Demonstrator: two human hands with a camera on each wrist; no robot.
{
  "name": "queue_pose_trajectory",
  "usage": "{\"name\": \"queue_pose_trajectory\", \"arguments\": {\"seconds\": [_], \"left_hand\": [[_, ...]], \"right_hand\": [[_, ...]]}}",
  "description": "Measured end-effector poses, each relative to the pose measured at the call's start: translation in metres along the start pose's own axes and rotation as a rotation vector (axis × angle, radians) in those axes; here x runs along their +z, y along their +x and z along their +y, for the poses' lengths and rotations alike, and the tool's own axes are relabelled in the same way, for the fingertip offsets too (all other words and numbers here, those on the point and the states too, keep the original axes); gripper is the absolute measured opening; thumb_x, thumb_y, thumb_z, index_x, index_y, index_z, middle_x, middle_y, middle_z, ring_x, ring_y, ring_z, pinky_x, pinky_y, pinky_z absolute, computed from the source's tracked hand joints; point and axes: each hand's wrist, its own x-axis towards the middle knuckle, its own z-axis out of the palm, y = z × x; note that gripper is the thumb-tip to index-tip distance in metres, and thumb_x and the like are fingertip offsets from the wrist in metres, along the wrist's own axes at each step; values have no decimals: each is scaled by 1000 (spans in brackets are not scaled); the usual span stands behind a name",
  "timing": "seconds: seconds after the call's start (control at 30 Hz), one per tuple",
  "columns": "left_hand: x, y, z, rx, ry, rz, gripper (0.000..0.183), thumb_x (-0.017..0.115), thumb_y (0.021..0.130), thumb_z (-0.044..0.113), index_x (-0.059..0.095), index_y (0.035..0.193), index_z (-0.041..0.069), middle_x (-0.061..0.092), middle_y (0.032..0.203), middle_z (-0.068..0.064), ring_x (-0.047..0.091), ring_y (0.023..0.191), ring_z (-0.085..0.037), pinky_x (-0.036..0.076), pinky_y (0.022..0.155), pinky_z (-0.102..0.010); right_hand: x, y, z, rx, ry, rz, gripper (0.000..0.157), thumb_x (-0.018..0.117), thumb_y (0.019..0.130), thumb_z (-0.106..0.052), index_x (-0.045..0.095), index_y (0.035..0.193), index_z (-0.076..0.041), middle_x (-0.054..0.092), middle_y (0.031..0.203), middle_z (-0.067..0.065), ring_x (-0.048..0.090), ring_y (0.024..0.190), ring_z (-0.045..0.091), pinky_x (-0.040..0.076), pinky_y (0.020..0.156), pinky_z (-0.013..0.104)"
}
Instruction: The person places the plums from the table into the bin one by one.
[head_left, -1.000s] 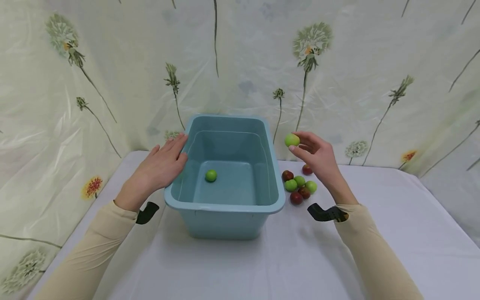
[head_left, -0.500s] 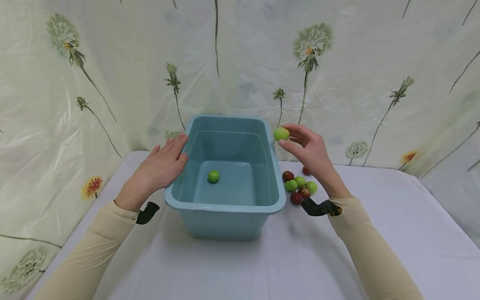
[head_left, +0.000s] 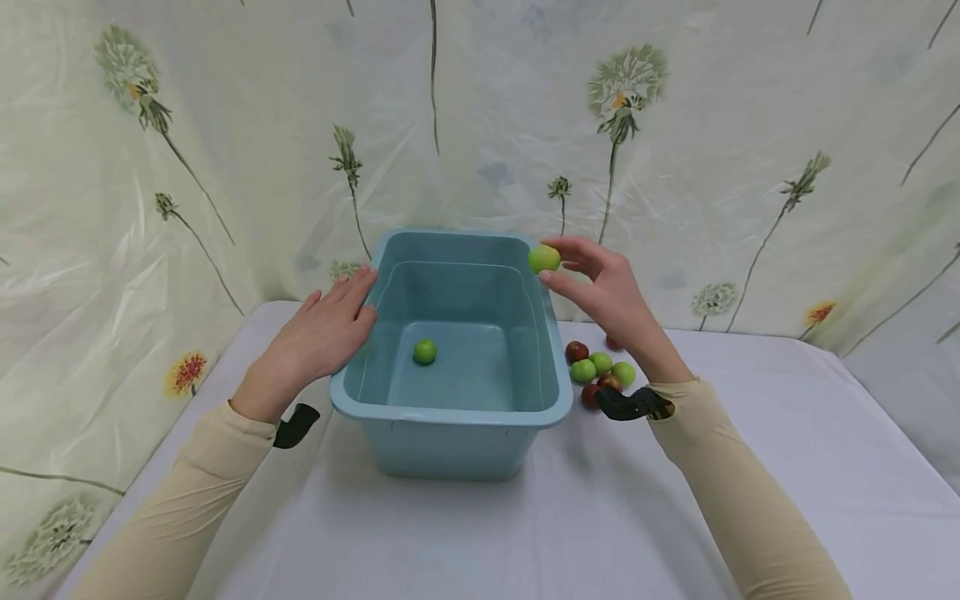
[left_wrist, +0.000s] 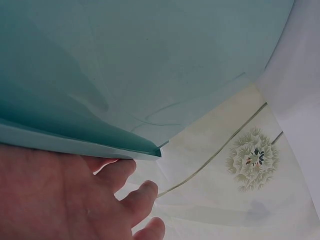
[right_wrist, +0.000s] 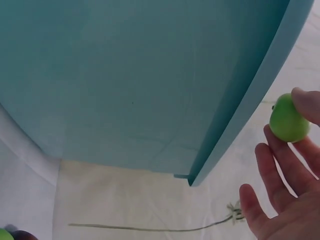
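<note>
A deep light-blue plastic basin (head_left: 450, 412) stands on the table. My left hand (head_left: 315, 337) rests on its left rim with fingers extended; in the left wrist view the fingertips (left_wrist: 145, 195) lie just below the rim. My right hand (head_left: 596, 287) pinches a small round green fruit (head_left: 543, 258) between thumb and fingertips, over the basin's far right rim in the head view. In the right wrist view the held green fruit (right_wrist: 289, 118) shows a small dark stem spot, and the other fingers spread away from it. One green fruit (head_left: 424, 352) lies on the basin floor.
Right of the basin, several small green fruits (head_left: 583, 371) and dark red fruits (head_left: 577, 352) lie in a cluster, partly hidden by the right wrist's black camera mount (head_left: 622, 404). A white cloth (head_left: 465, 542) covers the table. A dandelion-patterned curtain (head_left: 480, 117) hangs behind.
My right hand has moved left and slightly up with the green fruit, from beside the basin to its right rim. The fruit inside has shifted slightly. My left hand has stayed put.
</note>
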Motion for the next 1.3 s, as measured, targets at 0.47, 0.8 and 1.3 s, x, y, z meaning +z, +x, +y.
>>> {"name": "queue_pose_trajectory", "arguments": {"seconds": [0.47,0.8,1.3], "left_hand": [[-1,0,0,7,8,4,57,22,106,26,14,158,7,9,164,-10,8,149,-35,6,115,-58],[1,1,0,14,23,6,57,22,106,27,14,158,6,10,164,-11,9,149,-35,7,115,-58],[1,1,-1,14,21,4,57,22,106,27,13,158,6,8,164,-10,7,149,-34,7,116,-58]], "right_hand": [[15,21,1,-18,-68,-138,40,71,92,-17,62,130,-8,63,123,7,57,115,23,43,100,49],[29,40,18,-63,-70,-228,39,74,89,-36,66,124,-20,65,116,-6,59,107,11,45,97,43],[51,54,20,-56,-191,-364,40,76,87,-38,68,121,-20,66,108,-6,58,106,14,43,95,42]]}}
